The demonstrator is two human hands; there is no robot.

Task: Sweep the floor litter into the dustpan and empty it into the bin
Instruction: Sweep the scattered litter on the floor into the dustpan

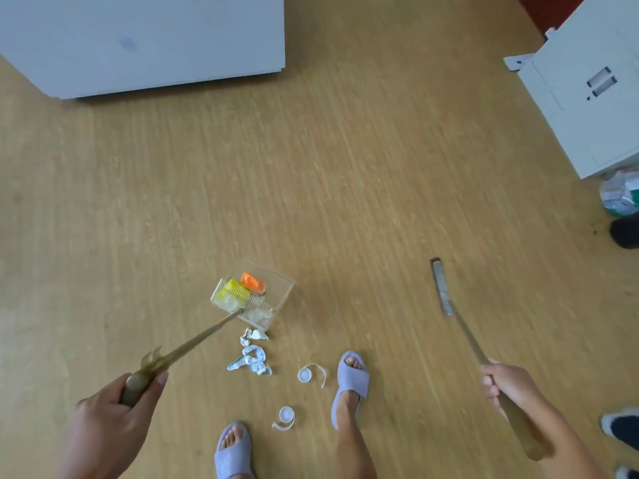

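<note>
A clear plastic dustpan (281, 288) rests on the wooden floor, holding an orange wrapper (252, 281), a yellow wrapper (232, 286) and clear plastic bits. My left hand (114, 413) grips its long olive handle (193, 345). Just in front of the pan lie crumpled white paper scraps (254, 357). Two white bottle caps with loose rings (305, 375) (286, 414) lie near my slippered feet. My right hand (508, 385) holds the broom's handle. The narrow grey broom head (442, 288) is off to the right, well away from the litter.
A white cabinet (145, 43) stands at the back left and a white unit (587, 98) at the right. A bag full of rubbish (620, 197) sits below that unit, beside a dark shoe (626, 233). Another person's shoe (620, 430) shows at the lower right edge.
</note>
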